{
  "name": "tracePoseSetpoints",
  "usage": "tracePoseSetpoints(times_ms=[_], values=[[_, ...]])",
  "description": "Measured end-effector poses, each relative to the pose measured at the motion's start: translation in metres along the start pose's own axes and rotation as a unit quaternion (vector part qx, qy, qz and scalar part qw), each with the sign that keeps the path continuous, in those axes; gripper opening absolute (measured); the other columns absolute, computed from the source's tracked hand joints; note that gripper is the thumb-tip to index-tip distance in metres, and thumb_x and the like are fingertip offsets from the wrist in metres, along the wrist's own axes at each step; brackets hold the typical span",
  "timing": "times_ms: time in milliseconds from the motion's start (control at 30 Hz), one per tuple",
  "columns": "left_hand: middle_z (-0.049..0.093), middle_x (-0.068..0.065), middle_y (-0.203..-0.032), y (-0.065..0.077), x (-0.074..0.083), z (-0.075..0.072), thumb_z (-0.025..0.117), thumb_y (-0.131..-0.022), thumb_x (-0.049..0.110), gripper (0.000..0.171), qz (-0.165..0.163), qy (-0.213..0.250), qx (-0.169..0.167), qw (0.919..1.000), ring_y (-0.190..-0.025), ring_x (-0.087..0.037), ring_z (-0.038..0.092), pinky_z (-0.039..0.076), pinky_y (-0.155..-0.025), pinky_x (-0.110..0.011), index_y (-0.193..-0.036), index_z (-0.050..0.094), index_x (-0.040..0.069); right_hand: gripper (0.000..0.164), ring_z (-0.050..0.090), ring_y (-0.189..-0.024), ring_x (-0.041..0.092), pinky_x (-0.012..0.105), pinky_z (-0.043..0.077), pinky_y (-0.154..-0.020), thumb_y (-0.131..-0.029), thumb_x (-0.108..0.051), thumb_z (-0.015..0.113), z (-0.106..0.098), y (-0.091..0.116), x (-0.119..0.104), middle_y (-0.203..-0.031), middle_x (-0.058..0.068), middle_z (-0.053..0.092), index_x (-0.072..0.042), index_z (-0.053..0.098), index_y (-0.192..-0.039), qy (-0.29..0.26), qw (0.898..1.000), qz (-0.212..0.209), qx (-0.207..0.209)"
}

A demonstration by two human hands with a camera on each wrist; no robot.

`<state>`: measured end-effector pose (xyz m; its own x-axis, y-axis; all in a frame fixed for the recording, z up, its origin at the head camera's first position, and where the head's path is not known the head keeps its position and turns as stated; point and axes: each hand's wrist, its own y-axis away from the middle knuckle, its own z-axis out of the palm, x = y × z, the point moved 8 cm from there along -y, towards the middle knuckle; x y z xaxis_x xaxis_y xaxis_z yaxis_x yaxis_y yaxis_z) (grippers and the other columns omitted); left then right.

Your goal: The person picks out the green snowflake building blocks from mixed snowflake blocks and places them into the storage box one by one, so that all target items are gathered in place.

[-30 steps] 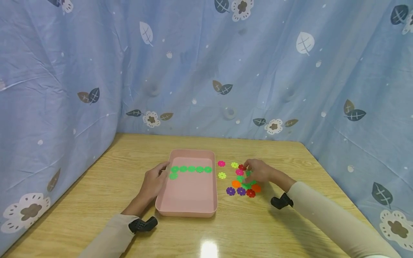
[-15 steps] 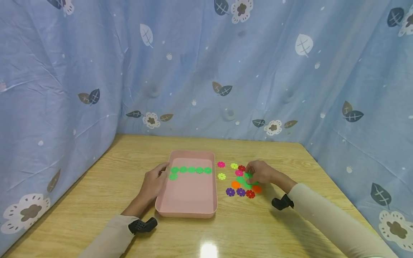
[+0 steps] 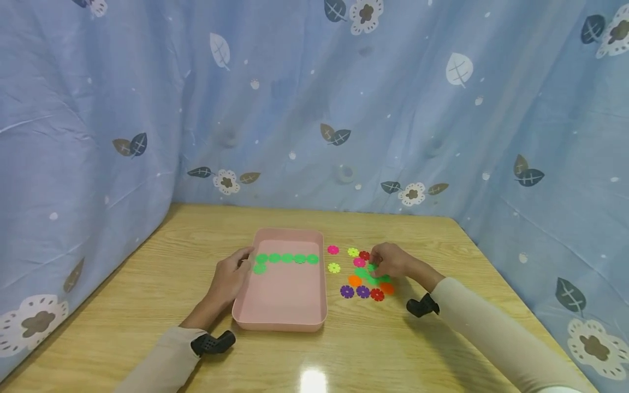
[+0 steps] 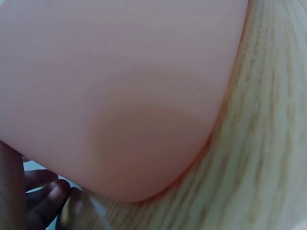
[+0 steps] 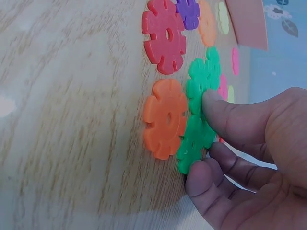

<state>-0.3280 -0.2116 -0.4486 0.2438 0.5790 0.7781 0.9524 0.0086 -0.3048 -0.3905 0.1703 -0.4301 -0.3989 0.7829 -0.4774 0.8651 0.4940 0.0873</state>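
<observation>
At the left side of a pink tray (image 3: 280,300), my left hand (image 3: 228,281) grips the rim, thumb and fingers at the wall. Inside the tray, several green flower-shaped discs (image 3: 287,258) form a row, with one more below its left end. My right hand (image 3: 393,260) is over the loose discs to the right of the tray. In the right wrist view, its thumb and fingers pinch at a green flower-shaped disc (image 5: 195,139) among overlapping green ones. An orange flower-shaped disc (image 5: 165,120) lies flat beside them.
Between tray and right hand lie pink (image 3: 333,250) and yellow discs (image 3: 334,268). Two purple discs (image 3: 347,291) and a red disc (image 3: 377,295) lie nearer the front. A blue patterned curtain (image 3: 295,98) surrounds the wooden table (image 3: 275,360) at the back and sides.
The right hand's thumb and fingers have drawn closer together over the green discs. The left hand stays at the tray's rim, and the head view has shifted slightly.
</observation>
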Motion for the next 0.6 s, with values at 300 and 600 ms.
tracePoseSetpoints(times_ms=[300,600], values=[[0.061,-0.022,-0.137,0.0029,-0.0007,0.0012,0.04,-0.105,0.014,0.044,-0.004,0.006,-0.003,1.0,-0.121,-0.038,0.062,0.049,-0.101,-0.053,-0.145,0.053,0.002,0.02,0.051,-0.078,0.019,0.035,0.048,-0.072,-0.086,-0.006,0.079,0.0031,0.0003,-0.0001,-0.087,0.007,0.061,0.0,0.064,-0.099,-0.008,1.0,0.0,0.004],[0.062,-0.023,-0.135,0.001,0.003,0.0004,0.041,-0.104,0.013,0.044,0.004,-0.001,0.003,1.0,-0.121,-0.039,0.063,0.049,-0.1,-0.054,-0.144,0.054,0.002,0.022,0.052,-0.08,0.022,0.034,0.049,-0.072,-0.084,-0.001,0.079,-0.001,-0.0029,-0.0001,-0.088,0.006,0.061,-0.003,0.06,-0.095,-0.014,1.0,0.015,0.01]])
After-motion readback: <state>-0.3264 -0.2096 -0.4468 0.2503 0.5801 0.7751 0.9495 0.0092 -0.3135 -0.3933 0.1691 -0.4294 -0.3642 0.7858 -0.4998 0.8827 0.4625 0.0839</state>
